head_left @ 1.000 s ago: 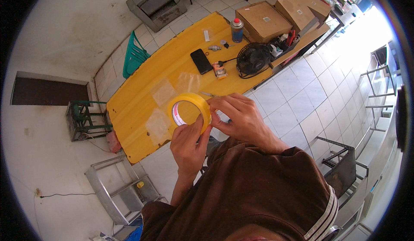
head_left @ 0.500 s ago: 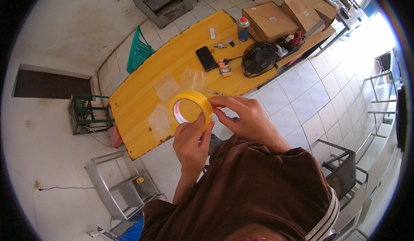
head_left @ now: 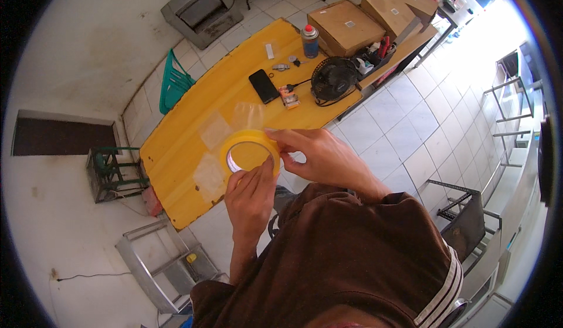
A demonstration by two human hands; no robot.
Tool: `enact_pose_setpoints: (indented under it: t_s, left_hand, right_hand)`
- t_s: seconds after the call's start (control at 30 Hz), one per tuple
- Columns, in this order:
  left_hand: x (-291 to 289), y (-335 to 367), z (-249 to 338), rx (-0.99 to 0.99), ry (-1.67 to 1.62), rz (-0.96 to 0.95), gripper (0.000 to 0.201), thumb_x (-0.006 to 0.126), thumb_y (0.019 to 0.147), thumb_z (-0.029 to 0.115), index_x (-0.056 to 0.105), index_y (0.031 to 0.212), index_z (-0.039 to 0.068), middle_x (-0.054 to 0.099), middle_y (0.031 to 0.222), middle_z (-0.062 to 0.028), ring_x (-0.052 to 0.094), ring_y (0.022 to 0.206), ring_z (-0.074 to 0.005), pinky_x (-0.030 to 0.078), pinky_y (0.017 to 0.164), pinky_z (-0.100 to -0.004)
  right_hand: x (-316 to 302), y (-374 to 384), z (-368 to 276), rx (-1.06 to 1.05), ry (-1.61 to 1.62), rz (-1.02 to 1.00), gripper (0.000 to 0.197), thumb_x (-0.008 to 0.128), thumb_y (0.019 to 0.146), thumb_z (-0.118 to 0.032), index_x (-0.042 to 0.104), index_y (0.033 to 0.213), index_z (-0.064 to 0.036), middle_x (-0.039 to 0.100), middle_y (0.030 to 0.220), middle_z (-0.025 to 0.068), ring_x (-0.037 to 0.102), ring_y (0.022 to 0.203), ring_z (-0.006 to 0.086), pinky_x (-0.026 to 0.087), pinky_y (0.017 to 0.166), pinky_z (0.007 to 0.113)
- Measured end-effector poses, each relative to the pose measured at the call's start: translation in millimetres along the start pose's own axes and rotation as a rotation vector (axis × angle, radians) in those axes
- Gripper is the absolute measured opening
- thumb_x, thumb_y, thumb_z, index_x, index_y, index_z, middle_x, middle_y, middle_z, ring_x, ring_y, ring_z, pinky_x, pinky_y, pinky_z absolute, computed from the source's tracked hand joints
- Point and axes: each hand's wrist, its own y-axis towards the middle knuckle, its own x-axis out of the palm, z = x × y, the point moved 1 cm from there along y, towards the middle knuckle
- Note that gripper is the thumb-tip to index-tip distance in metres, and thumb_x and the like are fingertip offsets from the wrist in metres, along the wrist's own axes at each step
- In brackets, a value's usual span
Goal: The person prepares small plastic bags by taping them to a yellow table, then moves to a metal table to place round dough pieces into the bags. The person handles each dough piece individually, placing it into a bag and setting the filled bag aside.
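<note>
The left hand [head_left: 251, 196] grips a yellow tape roll [head_left: 249, 151] from below, above the near edge of the yellow table [head_left: 193, 134]. The right hand [head_left: 319, 155] pinches the roll's top rim with its fingertips.

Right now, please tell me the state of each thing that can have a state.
tape roll: lifted above the yellow table, gripped by both hands
left hand: holds the roll from below
right hand: pinches the roll's top edge
phone: flat, screen dark
fan: lying flat
spray can: upright, capped
</note>
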Motion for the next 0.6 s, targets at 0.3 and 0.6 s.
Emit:
enact_pose_setpoints:
  t_s: [0.3,0.6]
  left_hand:
    - [8,-6,6,-0.242,-0.148,0.067,0.030,0.078,0.092,0.012,0.069,0.116,-0.004,0.077,0.094,-0.0118,0.074,0.087,-0.0198,0.052,0.082,-0.0328]
    - [22,-9,9,-0.663,-1.167,0.267,0.033,0.052,0.111,0.026,0.052,0.132,0.000,0.067,0.118,-0.0075,0.064,0.102,-0.0141,0.052,0.090,-0.0296]
  right_hand:
    - [-2,5,1,-0.028,0.051,-0.118,0.054,0.065,0.092,-0.009,0.052,0.144,0.0007,0.072,0.100,0.0232,0.071,0.093,0.0411,0.057,0.085,0.044]
    - [33,0,-2,0.116,0.735,-0.085,0.061,0.069,0.099,-0.011,0.043,0.153,0.0026,0.066,0.135,0.0169,0.063,0.122,0.0216,0.048,0.106,0.038]
